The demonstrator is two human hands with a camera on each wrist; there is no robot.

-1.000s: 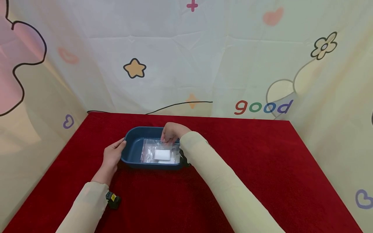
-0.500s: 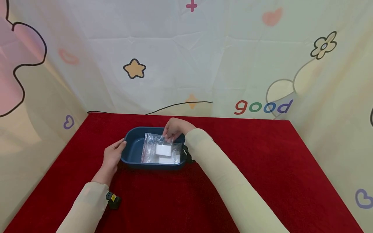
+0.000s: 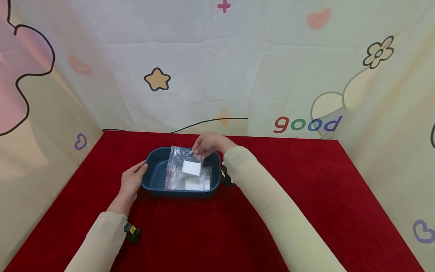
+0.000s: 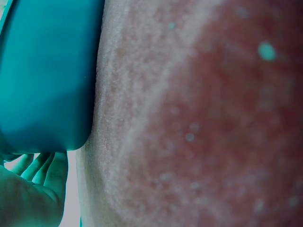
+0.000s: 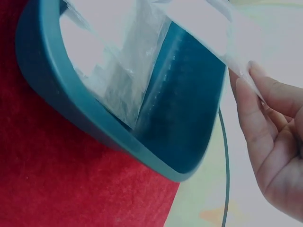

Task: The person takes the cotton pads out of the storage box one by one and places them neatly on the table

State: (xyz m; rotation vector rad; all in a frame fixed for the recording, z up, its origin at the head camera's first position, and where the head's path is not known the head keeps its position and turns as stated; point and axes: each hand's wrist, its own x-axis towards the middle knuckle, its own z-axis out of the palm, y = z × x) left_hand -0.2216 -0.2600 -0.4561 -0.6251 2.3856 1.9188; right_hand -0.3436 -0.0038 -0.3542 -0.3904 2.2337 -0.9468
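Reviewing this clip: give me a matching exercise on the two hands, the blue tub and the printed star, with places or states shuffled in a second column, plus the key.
Things:
1. Left hand
2. Blue tub
3. Printed star
4. Right hand

Places or states:
A. On the backdrop
B. Pinching a clear bag
C. At the left end of the blue tub
D. Standing on the red cloth

Pairs: 1-C, 2-D, 3-A, 4-B

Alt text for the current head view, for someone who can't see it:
The right hand pinches a clear bag showing a white piece, slanting up from a blue bin on red cloth. The left hand grips the bin's left end.
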